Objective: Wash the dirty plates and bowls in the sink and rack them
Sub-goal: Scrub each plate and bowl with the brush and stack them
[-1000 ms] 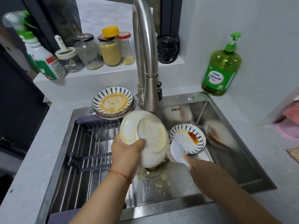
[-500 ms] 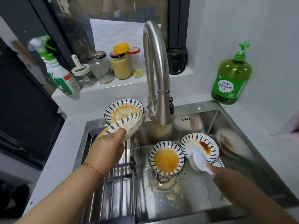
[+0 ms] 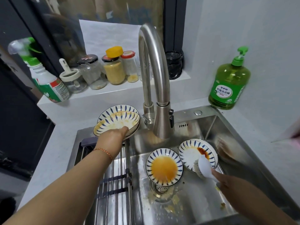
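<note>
The left hand (image 3: 112,137) grips the near rim of a blue-striped plate (image 3: 116,123), thumb on the inside of the rim and the other fingers hidden beneath it. That plate, smeared yellow, tilts slightly down toward the person and lies on a stack of plates (image 3: 119,110) at the back left corner of the sink (image 3: 227,132), just left of the tap (image 3: 155,82). A red cord bracelet (image 3: 103,151) circles the left wrist, above the roll-up rack (image 3: 116,184) that spans the sink's left side.

The right hand (image 3: 227,182) holds the handle of a white dish brush (image 3: 205,168); its fingers curl round the handle. The brush's long axis runs from the hand up and left, its head pointing into a bowl (image 3: 190,153) stained with red-brown sauce, which leans against the right side of the basin. Just beside it on the left, a bowl with orange sauce (image 3: 164,167) sits over the drain (image 3: 158,189), with food scraps scattered nearby. A green soap bottle (image 3: 229,85) stands on the counter at the back right.
</note>
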